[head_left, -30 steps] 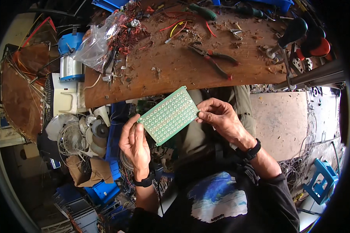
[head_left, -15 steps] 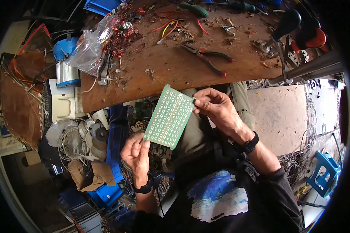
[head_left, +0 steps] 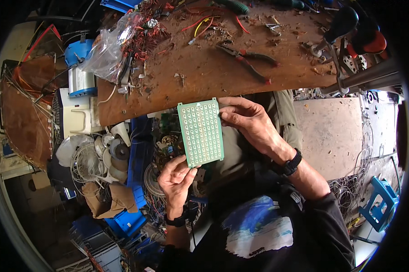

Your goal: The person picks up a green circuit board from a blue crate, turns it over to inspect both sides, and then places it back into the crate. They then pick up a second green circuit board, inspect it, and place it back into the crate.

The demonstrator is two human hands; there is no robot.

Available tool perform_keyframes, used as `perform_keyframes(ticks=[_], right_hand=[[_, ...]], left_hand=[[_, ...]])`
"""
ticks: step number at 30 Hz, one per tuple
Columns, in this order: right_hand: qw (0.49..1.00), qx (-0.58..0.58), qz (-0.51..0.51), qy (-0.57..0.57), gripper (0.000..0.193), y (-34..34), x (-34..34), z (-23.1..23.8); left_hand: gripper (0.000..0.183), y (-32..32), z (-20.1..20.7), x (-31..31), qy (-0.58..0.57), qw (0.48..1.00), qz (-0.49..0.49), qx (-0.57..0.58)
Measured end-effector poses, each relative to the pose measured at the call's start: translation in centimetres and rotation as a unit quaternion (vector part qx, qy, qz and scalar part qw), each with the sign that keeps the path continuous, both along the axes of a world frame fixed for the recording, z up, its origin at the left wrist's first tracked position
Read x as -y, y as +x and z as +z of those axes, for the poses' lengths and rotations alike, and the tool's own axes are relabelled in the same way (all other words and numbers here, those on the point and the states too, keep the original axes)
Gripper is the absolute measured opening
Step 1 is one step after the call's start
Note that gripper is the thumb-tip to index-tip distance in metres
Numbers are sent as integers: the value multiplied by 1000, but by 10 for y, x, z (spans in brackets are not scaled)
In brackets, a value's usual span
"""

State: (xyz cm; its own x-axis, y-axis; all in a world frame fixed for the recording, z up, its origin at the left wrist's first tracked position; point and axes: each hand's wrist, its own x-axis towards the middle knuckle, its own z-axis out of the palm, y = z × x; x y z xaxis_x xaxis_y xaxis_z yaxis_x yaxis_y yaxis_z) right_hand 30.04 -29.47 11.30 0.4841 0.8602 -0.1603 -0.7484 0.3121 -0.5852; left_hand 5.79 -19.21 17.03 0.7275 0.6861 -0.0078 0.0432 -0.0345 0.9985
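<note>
I hold a green perforated circuit board [head_left: 200,132] upright between both hands, just below the front edge of a wooden workbench [head_left: 204,77]. My right hand [head_left: 249,121] pinches the board's upper right corner with thumb and fingers. My left hand [head_left: 177,179] grips its lower left corner from underneath. The board's face shows rows of round silver pads. Both wrists carry dark watches.
On the bench lie red-handled pliers [head_left: 247,61], a clear plastic bag [head_left: 111,50] beside coils of copper wire [head_left: 145,38], screwdrivers and loose scraps. A metal bar [head_left: 367,77] crosses at right. Fan parts [head_left: 84,158], blue crates [head_left: 125,222] and a blue stool [head_left: 374,208] crowd the floor.
The board has turned from a slanted lie to nearly upright. My left hand slid from its left edge down to its bottom corner; my right hand stayed on the upper right corner.
</note>
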Motion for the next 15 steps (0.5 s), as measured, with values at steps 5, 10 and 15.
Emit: perform_keyframes(ticks=[5,10,15], right_hand=[[999,18,27,41,48,-2,3,-3],[998,24,32,51,50,-3,2,-2],[997,25,36,57,52,-3,1,-9]], left_hand=[[48,2,-1,1,-5,1000,-2,-12],[48,4,-1,1,-23,1000,-7,4],[47,4,-1,1,-23,1000,-10,-1]])
